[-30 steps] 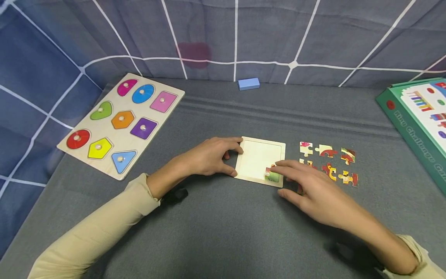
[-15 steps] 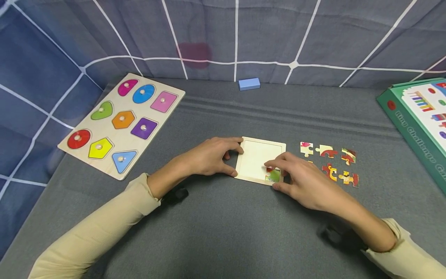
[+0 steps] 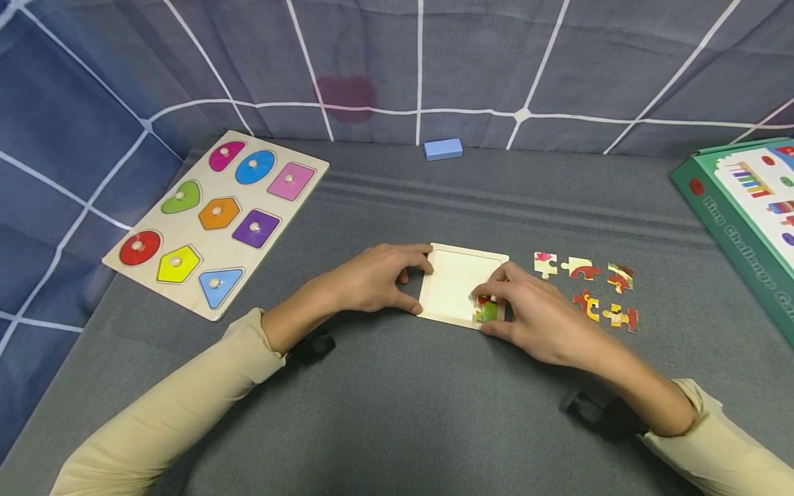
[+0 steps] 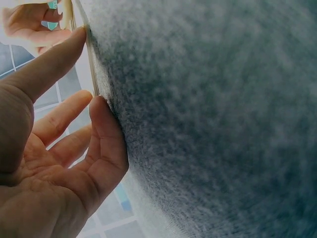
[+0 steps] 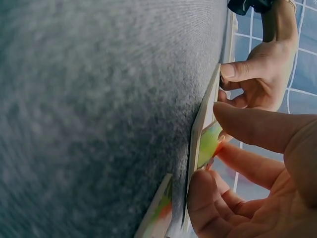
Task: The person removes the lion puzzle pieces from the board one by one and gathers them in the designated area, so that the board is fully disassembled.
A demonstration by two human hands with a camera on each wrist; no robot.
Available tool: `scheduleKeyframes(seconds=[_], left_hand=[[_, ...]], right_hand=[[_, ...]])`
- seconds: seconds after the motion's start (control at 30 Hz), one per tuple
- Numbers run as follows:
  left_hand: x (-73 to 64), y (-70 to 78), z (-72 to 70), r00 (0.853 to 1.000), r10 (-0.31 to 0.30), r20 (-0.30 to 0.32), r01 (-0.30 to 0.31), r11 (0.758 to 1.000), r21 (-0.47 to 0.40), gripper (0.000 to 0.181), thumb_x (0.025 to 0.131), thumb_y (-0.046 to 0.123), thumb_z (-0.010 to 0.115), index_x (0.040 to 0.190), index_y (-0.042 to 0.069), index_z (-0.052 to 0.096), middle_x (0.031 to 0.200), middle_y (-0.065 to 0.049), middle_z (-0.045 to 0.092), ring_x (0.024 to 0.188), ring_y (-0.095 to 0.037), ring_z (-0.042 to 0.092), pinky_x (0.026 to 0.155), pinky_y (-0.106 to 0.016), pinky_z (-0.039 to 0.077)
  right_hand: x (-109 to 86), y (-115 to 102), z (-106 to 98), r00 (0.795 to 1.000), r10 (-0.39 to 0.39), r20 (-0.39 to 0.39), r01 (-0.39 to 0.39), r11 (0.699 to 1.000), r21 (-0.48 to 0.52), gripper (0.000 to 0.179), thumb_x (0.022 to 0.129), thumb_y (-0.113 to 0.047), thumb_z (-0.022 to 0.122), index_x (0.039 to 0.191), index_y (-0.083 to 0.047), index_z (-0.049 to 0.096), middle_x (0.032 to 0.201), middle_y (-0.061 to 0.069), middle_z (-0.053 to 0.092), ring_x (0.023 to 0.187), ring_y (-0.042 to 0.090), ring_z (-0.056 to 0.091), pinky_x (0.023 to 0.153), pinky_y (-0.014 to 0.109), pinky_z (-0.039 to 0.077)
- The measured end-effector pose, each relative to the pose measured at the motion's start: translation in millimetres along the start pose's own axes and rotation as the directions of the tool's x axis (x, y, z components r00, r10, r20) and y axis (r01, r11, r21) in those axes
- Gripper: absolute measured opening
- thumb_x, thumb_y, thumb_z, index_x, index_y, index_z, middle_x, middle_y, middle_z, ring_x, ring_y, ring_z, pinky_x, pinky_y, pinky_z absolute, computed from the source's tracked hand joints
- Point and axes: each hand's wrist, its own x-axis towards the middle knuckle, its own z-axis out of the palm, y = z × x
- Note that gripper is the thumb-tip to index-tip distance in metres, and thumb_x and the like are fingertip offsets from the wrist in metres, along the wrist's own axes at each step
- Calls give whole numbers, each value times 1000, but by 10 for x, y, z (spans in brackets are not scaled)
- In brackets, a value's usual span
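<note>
A shallow square wooden puzzle tray (image 3: 455, 279) lies on the grey cloth between the hands. At its left side, the left hand (image 3: 375, 279) holds it, thumb at the near corner and fingertips at the far one. A green and red puzzle piece (image 3: 487, 311) sits in the tray's near right corner. Over it, the right hand (image 3: 536, 313) has its thumb at the near edge and curled fingers on the piece; the right wrist view shows the fingertips against this piece (image 5: 209, 144). Part of the piece is hidden by the fingers.
Several loose puzzle pieces (image 3: 583, 269) lie right of the tray. A shape board with knobbed pieces (image 3: 205, 265) is at the left. A blue block (image 3: 443, 149) lies at the back, and a green box (image 3: 719, 213) stands at the right.
The right hand has moved left and inward over the tray, its fingers curling onto the corner piece, which has shifted slightly. The left hand has stayed in place.
</note>
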Motion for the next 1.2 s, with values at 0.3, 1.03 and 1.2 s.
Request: scheduleKeyframes(seconds=[0.3, 1.03, 1.2], left_hand=[[0, 0, -2, 1000, 8, -8, -8, 1000, 7, 53, 80, 25, 85, 125, 8, 64, 152, -10, 42, 89, -14, 56, 82, -32, 46], [1, -4, 0, 1000, 7, -5, -6, 1000, 12, 52, 79, 25, 85, 124, 9, 64, 151, -10, 43, 89, -14, 57, 81, -32, 46], [3, -6, 6, 1000, 5, -5, -5, 1000, 14, 53, 79, 25, 85, 125, 9, 64, 151, -11, 43, 89, -14, 57, 81, -32, 46]], right_hand=[[9, -15, 8, 999, 18, -41, -20, 999, -39, 32, 78, -11, 83, 108, -12, 71, 96, -1, 56, 75, 13, 50, 64, 33, 39], [-82, -34, -56, 991, -53, -120, 60, 997, 58, 28, 81, -10, 80, 108, -10, 72, 99, -8, 58, 69, 3, 53, 60, 25, 44], [-130, -55, -67, 992, -65, -111, 72, 996, 61, 34, 81, -11, 80, 113, -12, 69, 98, -9, 57, 70, 3, 52, 60, 25, 44]])
